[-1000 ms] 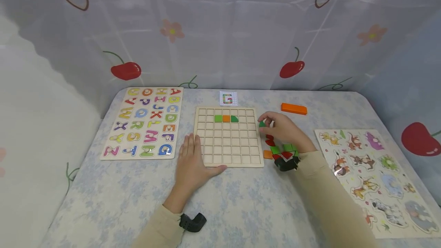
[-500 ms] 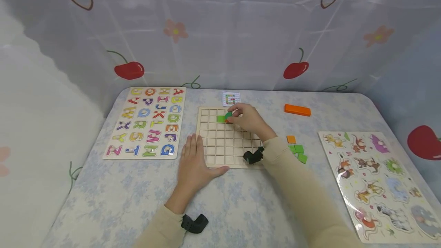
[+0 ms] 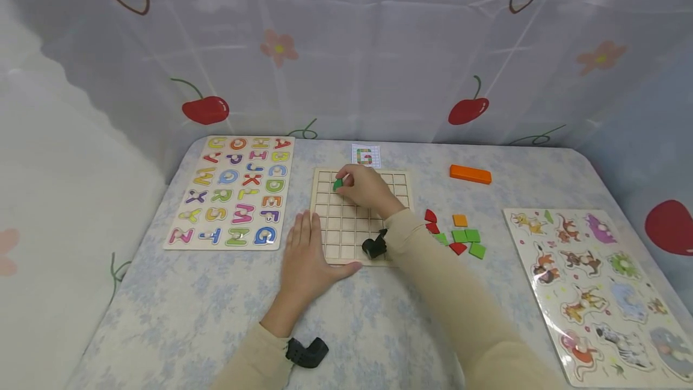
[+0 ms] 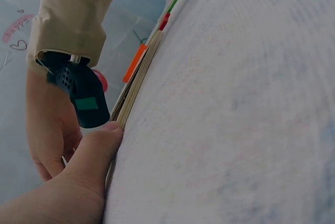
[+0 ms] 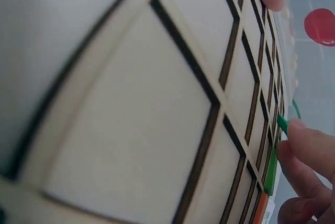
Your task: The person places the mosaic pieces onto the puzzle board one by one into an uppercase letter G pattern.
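Note:
My right hand (image 3: 365, 188) pinches a dark green rounded tile (image 3: 338, 185) between thumb and fingertips, over the upper left part of a wooden grid board (image 3: 346, 239). In the right wrist view that green tile (image 5: 283, 124) is at the grid, just beside a light green square tile (image 5: 270, 174) and an orange tile (image 5: 260, 211). These seated tiles are hidden behind the hand in the head view. My left hand (image 3: 307, 257) rests at the board's near left corner, straight fingers along the left edge and thumb along the front edge. In the left wrist view its thumb (image 4: 94, 156) touches the edge.
Red tiles (image 3: 458, 248), green squares (image 3: 473, 236) and an orange square (image 3: 460, 220) lie right of the board. A card with a G pattern (image 3: 366, 156) is behind it. An orange bar (image 3: 470, 174), alphabet puzzle (image 3: 233, 197) and animal puzzle (image 3: 595, 269) surround it.
My right hand has carried the dark green tile from the loose pieces leftward over the board to its upper left cells. My left hand stays at the corner.

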Available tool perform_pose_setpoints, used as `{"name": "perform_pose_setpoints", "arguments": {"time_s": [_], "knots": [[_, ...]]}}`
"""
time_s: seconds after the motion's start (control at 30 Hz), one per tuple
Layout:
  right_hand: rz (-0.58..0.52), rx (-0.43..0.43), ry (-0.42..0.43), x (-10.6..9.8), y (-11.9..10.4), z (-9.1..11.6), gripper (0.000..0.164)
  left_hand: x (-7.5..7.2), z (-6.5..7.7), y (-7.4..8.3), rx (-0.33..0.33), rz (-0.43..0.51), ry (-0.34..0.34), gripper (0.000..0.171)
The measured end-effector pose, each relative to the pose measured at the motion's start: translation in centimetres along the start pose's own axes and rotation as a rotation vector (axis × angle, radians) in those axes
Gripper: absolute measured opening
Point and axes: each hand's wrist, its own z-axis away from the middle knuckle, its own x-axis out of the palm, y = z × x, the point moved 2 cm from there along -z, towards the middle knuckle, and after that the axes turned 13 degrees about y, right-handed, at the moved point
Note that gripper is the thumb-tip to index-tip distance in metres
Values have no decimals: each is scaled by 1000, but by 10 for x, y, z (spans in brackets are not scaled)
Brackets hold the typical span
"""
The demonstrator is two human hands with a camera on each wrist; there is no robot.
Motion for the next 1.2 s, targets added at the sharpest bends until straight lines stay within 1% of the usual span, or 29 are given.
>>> {"name": "perform_pose_setpoints", "arguments": {"time_s": [0.17, 0.3, 0.4, 0.57, 0.67, 0.8, 0.93, 1.07, 1.2], "knots": [[36, -25, 17, 2, -3, 2, 20, 0, 0, 2, 11, 2, 4, 139], [76, -43, 40, 5, 1, 1, 15, 1, 0, 3, 19, 5, 5, 139], [107, -50, 54, 7, 4, 1, 16, 1, 0, 4, 21, 9, 6, 139], [168, -61, 37, 6, 4, 2, 21, 1, 1, 6, 22, 12, 7, 140], [191, -73, 20, 3, 2, 5, 21, 1, 2, 7, 20, 11, 2, 139], [154, -98, 16, -10, 0, 14, 28, 1, 3, 6, 11, 5, -2, 139], [76, -94, 13, -30, 5, 27, 36, -2, 3, 6, 3, 0, 7, 138], [14, -63, 10, -50, 20, 45, 35, -3, 3, 6, -3, 9, 12, 137], [7, -2, 14, -70, 43, 65, 34, -3, 2, 5, -9, 5, -6, 138]]}}
